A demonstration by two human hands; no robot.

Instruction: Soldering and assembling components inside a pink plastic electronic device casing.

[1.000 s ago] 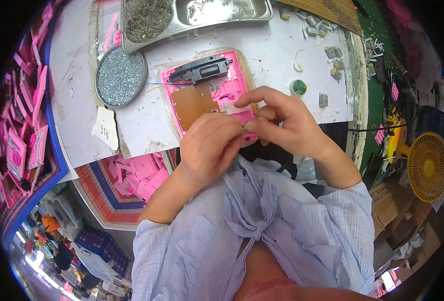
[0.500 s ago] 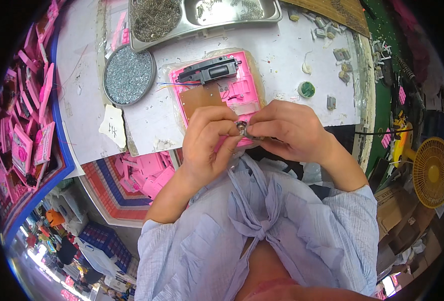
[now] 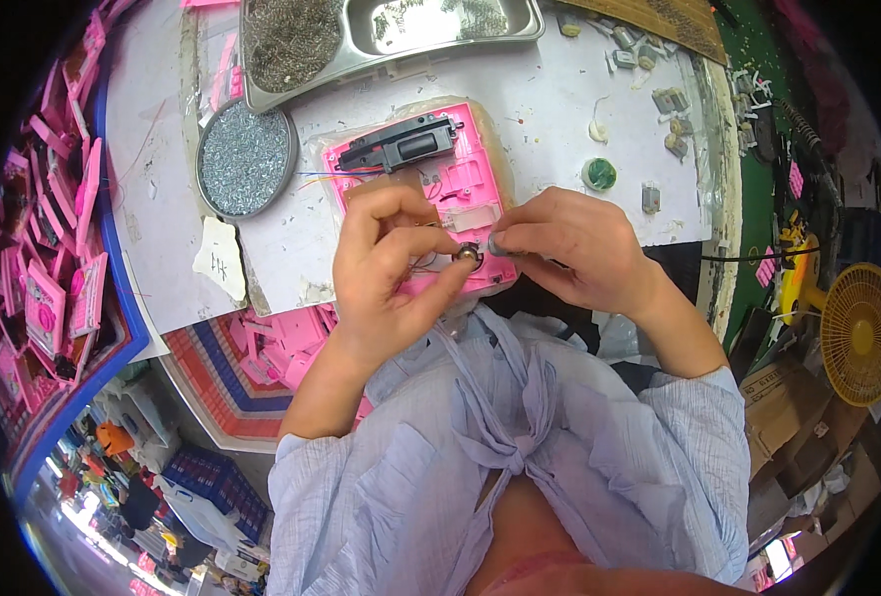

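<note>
Over the near part of a pink plastic housing (image 3: 476, 177), my left hand (image 3: 386, 263) pinches a small round part with a dark rim and shiny middle (image 3: 469, 254). Close to its right, my right hand (image 3: 579, 248) has thumb and fingers closed on a small grey metal-looking piece (image 3: 496, 244); its exact kind is unclear. A narrow gap separates the two parts. Inside the housing lie a black module (image 3: 405, 145), thin coloured wires and a brown board (image 3: 405, 185), partly covered by my left hand. Clear wrapping shows around the housing.
A round dish of small screws (image 3: 247, 159) stands at left, below a metal tray (image 3: 391, 68) holding springs. Small grey parts (image 3: 671, 99) and a green round container (image 3: 599, 175) lie at right. Pink parts (image 3: 63, 268) fill a bin at far left; a yellow fan (image 3: 861, 336) stands at right.
The round part and the grey piece, close together before, now have a gap between them. My left hand has shifted slightly left. The table scene sits slightly further left in view.
</note>
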